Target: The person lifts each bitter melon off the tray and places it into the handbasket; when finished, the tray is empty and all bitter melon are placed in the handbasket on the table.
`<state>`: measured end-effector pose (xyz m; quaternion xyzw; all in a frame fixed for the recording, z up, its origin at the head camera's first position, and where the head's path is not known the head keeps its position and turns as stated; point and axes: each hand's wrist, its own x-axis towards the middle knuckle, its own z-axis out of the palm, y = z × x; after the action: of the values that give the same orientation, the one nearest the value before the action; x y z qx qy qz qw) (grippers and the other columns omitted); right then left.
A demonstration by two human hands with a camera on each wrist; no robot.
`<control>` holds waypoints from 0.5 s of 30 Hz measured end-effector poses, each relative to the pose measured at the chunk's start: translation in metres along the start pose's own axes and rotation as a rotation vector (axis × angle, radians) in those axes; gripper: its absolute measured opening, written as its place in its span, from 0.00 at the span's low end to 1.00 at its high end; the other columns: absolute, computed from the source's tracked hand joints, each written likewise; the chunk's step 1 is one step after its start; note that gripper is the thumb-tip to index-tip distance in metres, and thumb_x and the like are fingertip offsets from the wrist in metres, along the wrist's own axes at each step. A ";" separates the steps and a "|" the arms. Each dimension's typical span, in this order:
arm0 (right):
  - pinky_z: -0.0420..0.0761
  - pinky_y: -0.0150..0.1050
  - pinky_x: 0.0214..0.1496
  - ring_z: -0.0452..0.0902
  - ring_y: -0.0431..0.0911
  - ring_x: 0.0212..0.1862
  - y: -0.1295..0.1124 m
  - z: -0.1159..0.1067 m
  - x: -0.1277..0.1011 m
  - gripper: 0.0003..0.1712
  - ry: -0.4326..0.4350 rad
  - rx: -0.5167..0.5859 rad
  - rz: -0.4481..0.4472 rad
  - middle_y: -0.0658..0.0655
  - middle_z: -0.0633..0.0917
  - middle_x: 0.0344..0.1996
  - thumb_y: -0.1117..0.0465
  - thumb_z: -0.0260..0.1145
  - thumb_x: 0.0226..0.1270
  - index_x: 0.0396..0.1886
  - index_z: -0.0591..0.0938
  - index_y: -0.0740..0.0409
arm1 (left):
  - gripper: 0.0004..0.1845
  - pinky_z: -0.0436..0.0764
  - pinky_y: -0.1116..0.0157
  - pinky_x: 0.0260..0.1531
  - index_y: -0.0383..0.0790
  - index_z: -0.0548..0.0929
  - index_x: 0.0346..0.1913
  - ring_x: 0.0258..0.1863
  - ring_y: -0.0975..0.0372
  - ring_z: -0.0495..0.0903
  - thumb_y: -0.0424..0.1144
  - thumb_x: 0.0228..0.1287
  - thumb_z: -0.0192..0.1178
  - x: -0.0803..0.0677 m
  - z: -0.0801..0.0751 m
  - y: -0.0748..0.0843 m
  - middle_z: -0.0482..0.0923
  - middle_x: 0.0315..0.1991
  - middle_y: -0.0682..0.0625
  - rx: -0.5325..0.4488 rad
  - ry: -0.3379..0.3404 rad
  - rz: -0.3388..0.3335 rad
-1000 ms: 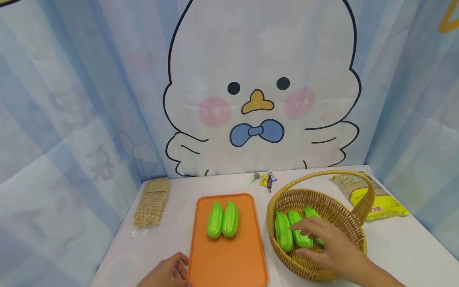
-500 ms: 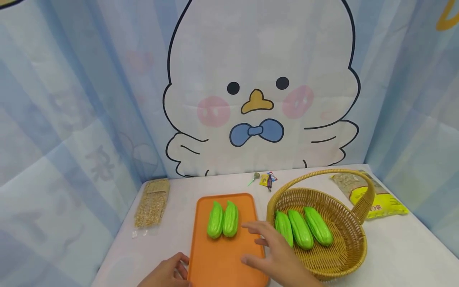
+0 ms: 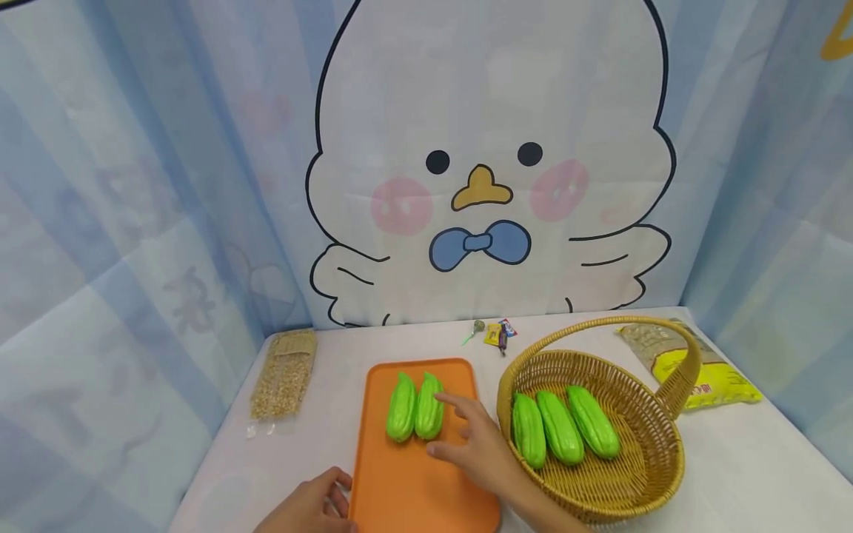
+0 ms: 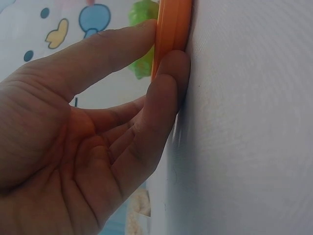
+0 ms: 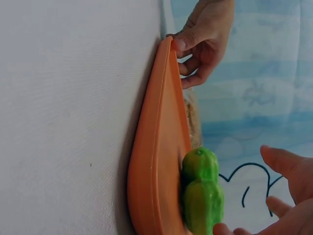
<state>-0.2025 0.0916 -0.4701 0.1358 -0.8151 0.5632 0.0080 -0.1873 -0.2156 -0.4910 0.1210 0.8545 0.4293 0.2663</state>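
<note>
A: What is seen in the head view?

B: An orange tray [image 3: 426, 474] is laid on the worktop [image 3: 746, 459], near its front edge. Two green gourds [image 3: 415, 407] are laid side by side on the far half of the tray, touching each other. The right hand [image 3: 476, 448] is held over the tray with fingers spread and relaxed; nothing is grasped. Its fingertips are just beside the right gourd, but contact cannot be told. The left hand [image 3: 313, 507] is placed at the front left corner of the tray. A wicker basket [image 3: 640, 474] with three more gourds [image 3: 563, 429] is set to the right of the tray.

A: And the left wrist view?

B: The rim of the tray [image 4: 171, 29] is touched by the thumb and one finger of the left hand [image 4: 88, 137]. The fingers are only lightly bent; the rim is pressed, not gripped around.

A: And the right wrist view?

B: The two gourds [image 5: 201, 193] are seen on the tray [image 5: 156, 161]. The fingers [image 5: 283, 164] of the right hand are kept apart from them, released. The left hand [image 5: 205, 39] is seen at the far corner of the tray.
</note>
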 end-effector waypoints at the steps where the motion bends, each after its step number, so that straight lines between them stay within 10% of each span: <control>1: 0.71 0.61 0.58 0.65 0.66 0.65 0.003 0.002 0.003 0.42 -0.001 0.006 0.004 0.66 0.68 0.66 0.51 0.79 0.55 0.69 0.72 0.49 | 0.23 0.76 0.60 0.31 0.35 0.74 0.48 0.28 0.58 0.77 0.38 0.55 0.74 0.000 0.000 -0.001 0.75 0.31 0.50 0.000 0.002 -0.001; 15: 0.68 0.62 0.61 0.68 0.64 0.63 0.019 0.021 0.023 0.42 0.035 0.016 0.046 0.69 0.68 0.67 0.62 0.80 0.51 0.67 0.74 0.56 | 0.24 0.76 0.60 0.30 0.34 0.74 0.49 0.28 0.58 0.77 0.38 0.55 0.74 0.001 -0.001 -0.003 0.75 0.30 0.50 -0.015 -0.011 0.022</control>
<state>-0.2264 0.0737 -0.4912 0.1074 -0.8132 0.5720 0.0081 -0.1883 -0.2173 -0.4932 0.1307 0.8484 0.4377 0.2673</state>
